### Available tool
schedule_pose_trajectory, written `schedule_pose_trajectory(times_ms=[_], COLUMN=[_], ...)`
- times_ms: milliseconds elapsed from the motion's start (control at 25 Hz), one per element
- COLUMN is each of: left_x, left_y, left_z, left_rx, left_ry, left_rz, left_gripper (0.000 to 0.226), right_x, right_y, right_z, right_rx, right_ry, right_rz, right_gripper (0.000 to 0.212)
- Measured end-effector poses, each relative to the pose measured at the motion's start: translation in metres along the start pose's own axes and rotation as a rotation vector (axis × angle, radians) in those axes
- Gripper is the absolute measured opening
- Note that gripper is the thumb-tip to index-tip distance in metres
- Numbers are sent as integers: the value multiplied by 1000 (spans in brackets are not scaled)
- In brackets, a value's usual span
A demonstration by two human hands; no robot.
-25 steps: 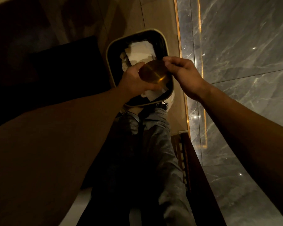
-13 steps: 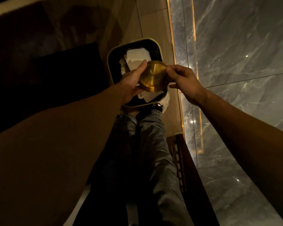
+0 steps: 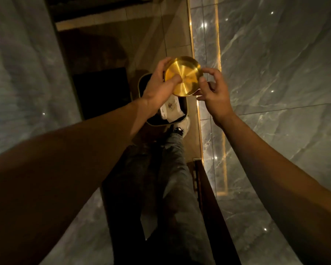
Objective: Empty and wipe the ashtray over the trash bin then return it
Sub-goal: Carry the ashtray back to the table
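A round golden metal ashtray [image 3: 185, 77] is held up above the floor, its shiny inner face turned toward me. My left hand [image 3: 159, 83] grips its left rim, thumb lying across the dish. My right hand [image 3: 212, 92] touches the right and lower rim with its thumb and fingertips, fingers spread. Below the hands stands the dark trash bin [image 3: 141, 83] with a pale rim. White crumpled tissue [image 3: 171, 109] with brown stains lies inside it. The hands hide most of the bin's opening.
My legs in grey trousers [image 3: 172, 169] and a white shoe [image 3: 185, 125] stand just before the bin. A grey marble wall [image 3: 275, 73] with a lit gold strip [image 3: 195, 73] runs along the right. A dark mat [image 3: 101, 92] lies left of the bin. Dark wooden furniture [image 3: 208, 188] is at lower right.
The ashtray has been lifted up and turned from facing down over the bin to facing me. My right hand has loosened to a fingertip touch. The view tilted upward.
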State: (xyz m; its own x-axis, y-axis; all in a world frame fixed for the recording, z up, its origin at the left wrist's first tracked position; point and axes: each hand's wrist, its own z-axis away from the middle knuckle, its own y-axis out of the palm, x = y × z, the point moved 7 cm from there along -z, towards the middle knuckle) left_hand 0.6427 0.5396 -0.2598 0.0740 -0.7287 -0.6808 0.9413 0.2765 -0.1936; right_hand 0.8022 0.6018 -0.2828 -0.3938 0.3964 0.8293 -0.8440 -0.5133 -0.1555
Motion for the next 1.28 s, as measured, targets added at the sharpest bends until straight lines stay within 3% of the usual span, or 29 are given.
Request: schedule_pose_trajectory(times_ms=[160, 240, 561, 761, 1042, 1282], left_x=[-58, -74, -125, -110, -59, -22], left_y=[-37, -61, -191, -271, -406, -479], left_z=[50, 76, 182, 239, 313, 356], left_rx=[23, 43, -233, -224, -273, -456], left_ry=[188, 239, 543, 643, 687, 627], left_rz=[-236, -290, -212, -98, -128, -172], left_gripper=[107, 120, 114, 105, 100, 103], right_x=[78, 113, 244, 291, 317, 326], right_y=[2, 11, 100, 166, 301, 389], right_z=[23, 39, 123, 191, 265, 280], right_rx=[-33, -7, 132, 85, 228, 352], right_ry=[-114, -198, -388, -451, -353, -402], right_rz=[-20, -3, 60, 116, 33, 115], right_gripper=[33, 34, 45, 61, 80, 73])
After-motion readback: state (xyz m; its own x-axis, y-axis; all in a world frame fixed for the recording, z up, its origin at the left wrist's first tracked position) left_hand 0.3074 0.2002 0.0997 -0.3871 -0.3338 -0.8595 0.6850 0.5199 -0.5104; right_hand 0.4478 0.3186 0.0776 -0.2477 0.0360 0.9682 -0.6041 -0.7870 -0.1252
